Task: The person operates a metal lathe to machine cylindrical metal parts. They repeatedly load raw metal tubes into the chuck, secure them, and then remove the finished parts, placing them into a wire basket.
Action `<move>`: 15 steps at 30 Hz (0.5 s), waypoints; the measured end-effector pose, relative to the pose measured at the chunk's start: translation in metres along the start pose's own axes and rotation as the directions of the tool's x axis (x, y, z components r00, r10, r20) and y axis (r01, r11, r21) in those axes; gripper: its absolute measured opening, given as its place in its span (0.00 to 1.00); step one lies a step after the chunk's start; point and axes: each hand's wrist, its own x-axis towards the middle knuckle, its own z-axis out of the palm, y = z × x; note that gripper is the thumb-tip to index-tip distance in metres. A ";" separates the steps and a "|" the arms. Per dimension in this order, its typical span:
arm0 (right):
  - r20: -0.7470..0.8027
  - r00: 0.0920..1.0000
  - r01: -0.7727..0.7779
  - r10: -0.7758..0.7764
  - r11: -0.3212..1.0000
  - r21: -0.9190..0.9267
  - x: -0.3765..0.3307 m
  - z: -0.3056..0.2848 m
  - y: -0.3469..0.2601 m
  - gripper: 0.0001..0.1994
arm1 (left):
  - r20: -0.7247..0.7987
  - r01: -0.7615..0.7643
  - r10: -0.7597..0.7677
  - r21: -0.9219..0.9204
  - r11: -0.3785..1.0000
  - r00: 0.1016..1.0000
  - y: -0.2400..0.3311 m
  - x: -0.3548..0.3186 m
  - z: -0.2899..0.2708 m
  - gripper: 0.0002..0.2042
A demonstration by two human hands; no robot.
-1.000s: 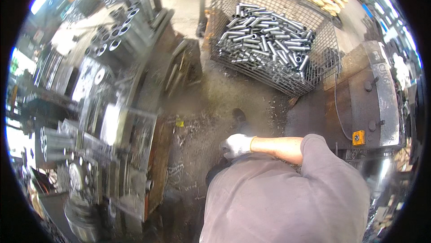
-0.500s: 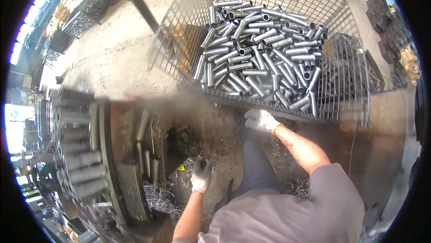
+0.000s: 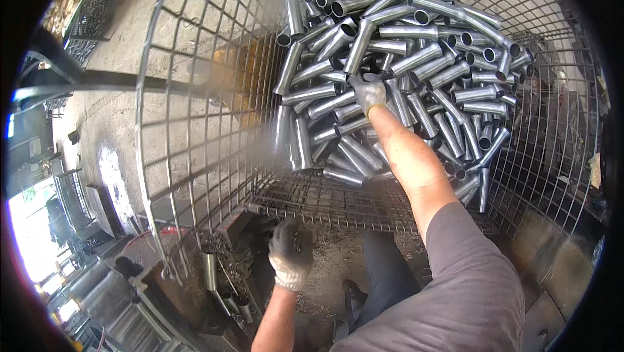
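Our two hands are well apart in the head view, both gloved in grey and white. We have the right hand [image 3: 371,94] down in the wire basket [image 3: 312,212], its fingers among the metal tubes [image 3: 448,79], right by the lower end of one slanting tube [image 3: 359,46]; we cannot tell whether the fingers have closed on it. Our left hand [image 3: 290,254] is outside, just below the basket's near edge, its fingers dark and blurred, so we cannot tell whether they are curled or spread. Silvery tubes lie heaped at all angles inside the mesh, many with a flared end, and the heap fills most of the far part. Below the basket's left corner, left of our left hand, a few more tubes [image 3: 210,271] stand or lean. Our dark trouser leg [image 3: 390,264] is beneath the right arm, and pale concrete floor [image 3: 107,134] stretches beyond the left mesh wall.
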 end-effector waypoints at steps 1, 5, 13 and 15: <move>-0.044 0.998 -0.053 0.052 0.999 -0.009 0.010 0.004 -0.025 0.36 | 0.027 0.037 -0.037 -0.025 0.999 0.999 -0.004 -0.004 0.007 0.14; 0.024 0.988 -0.149 0.152 0.985 -0.092 0.098 -0.019 -0.049 0.33 | 0.182 0.051 -0.026 -0.131 0.990 0.983 0.003 0.020 0.043 0.17; 0.689 0.708 0.084 -0.154 0.987 0.135 -0.100 -0.086 -0.071 0.25 | 0.072 -0.337 0.341 0.432 0.836 0.937 0.006 0.155 0.073 0.46; 0.656 0.460 0.654 -0.599 0.728 0.206 -0.122 -0.102 -0.049 0.24 | 0.291 -0.548 0.469 0.346 0.762 0.834 0.005 0.178 0.066 0.30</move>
